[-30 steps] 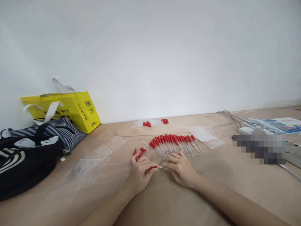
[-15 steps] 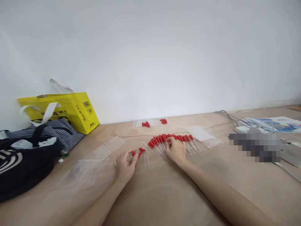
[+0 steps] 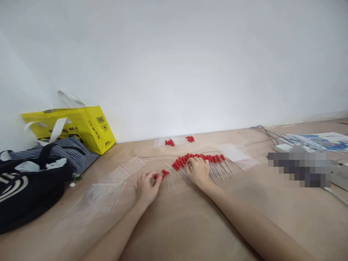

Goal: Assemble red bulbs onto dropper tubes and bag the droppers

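red-topped droppers (image 3: 215, 158) under right grip (image 3: 198, 170); red bulbs (image 3: 165, 172) beside left grip (image 3: 147, 187)

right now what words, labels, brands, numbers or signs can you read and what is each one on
Nothing reads clearly enough to quote.
Yellow bag, front: dark characters, partly covered by a handle, blurred.
Yellow bag, side: two square codes and lettering, too small.
Black bag: white markings, only partly visible, unreadable.
Printed sheet: no legible text.
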### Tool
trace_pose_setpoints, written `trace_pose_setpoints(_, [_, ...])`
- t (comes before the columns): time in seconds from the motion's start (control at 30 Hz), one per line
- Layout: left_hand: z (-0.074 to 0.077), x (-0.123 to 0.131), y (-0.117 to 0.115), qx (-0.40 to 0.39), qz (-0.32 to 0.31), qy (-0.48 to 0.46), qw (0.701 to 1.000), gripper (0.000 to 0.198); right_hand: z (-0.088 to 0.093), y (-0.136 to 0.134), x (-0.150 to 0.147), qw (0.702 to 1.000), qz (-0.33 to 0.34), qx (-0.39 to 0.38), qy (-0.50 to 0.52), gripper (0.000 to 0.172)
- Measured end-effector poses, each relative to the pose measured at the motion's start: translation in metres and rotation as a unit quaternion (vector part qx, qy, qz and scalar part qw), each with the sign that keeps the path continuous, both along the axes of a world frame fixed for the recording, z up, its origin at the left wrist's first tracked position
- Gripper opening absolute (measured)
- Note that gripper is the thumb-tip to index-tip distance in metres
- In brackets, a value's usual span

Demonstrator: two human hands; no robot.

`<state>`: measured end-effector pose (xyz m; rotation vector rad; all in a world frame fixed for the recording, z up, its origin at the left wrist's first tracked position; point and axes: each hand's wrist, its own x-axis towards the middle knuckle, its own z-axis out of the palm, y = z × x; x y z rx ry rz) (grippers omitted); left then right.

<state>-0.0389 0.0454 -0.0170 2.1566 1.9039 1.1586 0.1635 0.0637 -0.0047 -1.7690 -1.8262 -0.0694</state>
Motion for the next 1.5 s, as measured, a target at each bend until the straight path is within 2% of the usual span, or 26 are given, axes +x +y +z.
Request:
trace_pose_setpoints(0.1, [0.006, 0.005, 0.004, -0.022, 0.015, 0.018, 0.999, 0.016, 0.004, -0.005, -0.012, 0.997, 0.072, 0.007, -0.033, 0.018])
trace_pose_setpoints(0.2, [0.014, 0.011, 0.01, -0.043, -0.003, 0.061, 0.997, 0.019, 0.009, -0.007, -0.026, 0.992, 0.1, -0.01, -0.073, 0.018])
trace_pose_setpoints(0.37, [0.019, 0.018, 0.018, -0.05, -0.051, 0.111, 0.991, 0.021, 0.012, -0.005, -0.043, 0.987, 0.08, -0.06, -0.124, 0.021])
trace_pose_setpoints(0.67, [0.018, 0.02, 0.022, 0.015, -0.083, 0.05, 0.995, 0.008, 0.014, -0.003, -0.056, 0.986, 0.04, -0.099, -0.131, 0.026])
trace_pose_setpoints(0.8, [0.016, 0.018, 0.015, 0.069, -0.084, -0.007, 0.994, 0.013, 0.014, -0.012, -0.038, 0.989, 0.047, -0.077, -0.12, 0.022])
trace_pose_setpoints(0.93, [0.01, 0.018, 0.001, 0.094, -0.076, -0.041, 0.992, 0.018, 0.004, -0.03, 0.0, 0.991, 0.101, -0.001, -0.084, 0.014])
trace_pose_setpoints(1.1, [0.009, 0.027, -0.015, 0.084, -0.162, 0.018, 0.983, 0.019, -0.013, -0.053, 0.042, 0.978, 0.187, 0.055, -0.08, 0.013])
trace_pose_setpoints(1.27, [0.013, 0.036, -0.024, 0.052, -0.217, 0.069, 0.972, 0.018, -0.017, -0.061, 0.051, 0.969, 0.226, 0.072, -0.065, 0.015])
trace_pose_setpoints(1.5, [0.012, 0.033, -0.025, 0.038, -0.202, 0.048, 0.978, 0.019, -0.015, -0.056, 0.054, 0.975, 0.206, 0.067, -0.051, 0.017])
